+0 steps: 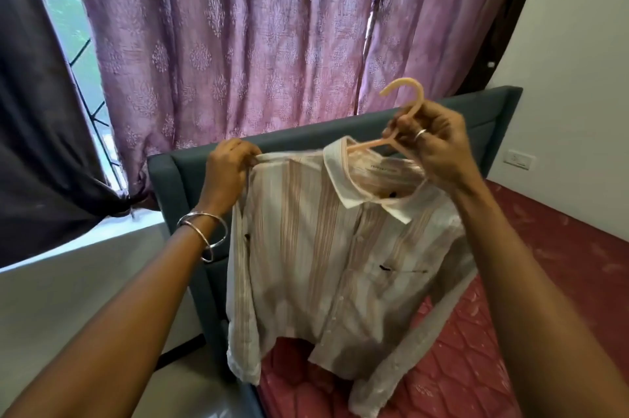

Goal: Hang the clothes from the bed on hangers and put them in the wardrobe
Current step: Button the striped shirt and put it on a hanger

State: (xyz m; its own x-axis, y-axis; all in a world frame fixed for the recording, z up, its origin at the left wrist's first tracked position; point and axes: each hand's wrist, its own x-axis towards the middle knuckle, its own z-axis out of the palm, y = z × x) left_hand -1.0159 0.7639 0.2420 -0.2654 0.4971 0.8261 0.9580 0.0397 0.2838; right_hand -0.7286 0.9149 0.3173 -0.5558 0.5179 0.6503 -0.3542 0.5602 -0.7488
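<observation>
A cream shirt with pale orange stripes (326, 264) hangs in the air over the bed. A peach plastic hanger (406, 94) sits inside its collar, hook pointing up. My right hand (432, 141) grips the hanger's neck just below the hook. My left hand (228, 169) pinches the shirt's left shoulder seam and holds it out level. The right sleeve trails down onto the mattress. The hanger's arms are mostly hidden under the fabric.
The bed has a red quilted mattress (510, 332) and a teal padded headboard (190, 172). Mauve patterned curtains (238, 36) cover the window behind it, with a dark curtain (34, 128) tied at the left. A white wall with a socket (519, 158) stands at the right.
</observation>
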